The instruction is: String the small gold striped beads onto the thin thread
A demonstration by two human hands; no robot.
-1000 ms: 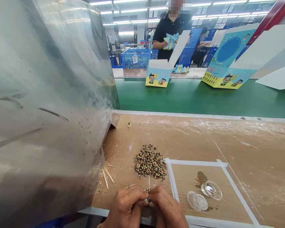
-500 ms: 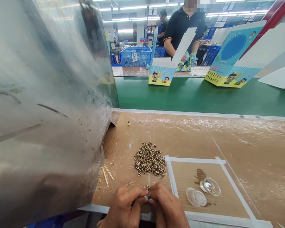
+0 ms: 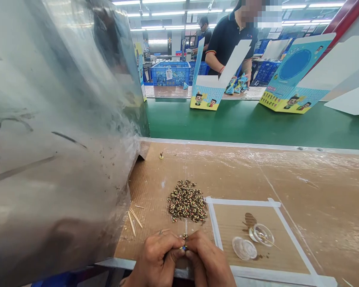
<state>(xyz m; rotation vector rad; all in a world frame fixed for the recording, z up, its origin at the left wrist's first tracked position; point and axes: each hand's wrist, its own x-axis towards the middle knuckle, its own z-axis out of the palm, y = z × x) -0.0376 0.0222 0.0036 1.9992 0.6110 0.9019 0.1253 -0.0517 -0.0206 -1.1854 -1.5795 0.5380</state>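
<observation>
My left hand (image 3: 156,259) and my right hand (image 3: 209,261) meet at the near edge of the cardboard-covered bench (image 3: 257,175). Both pinch one tiny multicoloured part (image 3: 184,242) between their fingertips, with a thin white stick rising from it. Just beyond my fingers lies a pile of several small dark, speckled parts (image 3: 187,201). To the right, inside a white-taped rectangle (image 3: 214,223), sit two small clear round lids (image 3: 243,248), one with a stick resting in it.
A large sheet of clear plastic (image 3: 56,131) fills the left side. Loose toothpicks (image 3: 133,219) lie beside it. A green conveyor belt (image 3: 251,121) carries printed cartons (image 3: 208,95). A person in a black shirt (image 3: 230,38) handles packets across the belt; blue crates (image 3: 172,71) stand behind.
My hands stay pinched on the tiny part with almost no shift. The person across the belt has moved right and lowered the packets to the far table. The carton drifted slightly right.
</observation>
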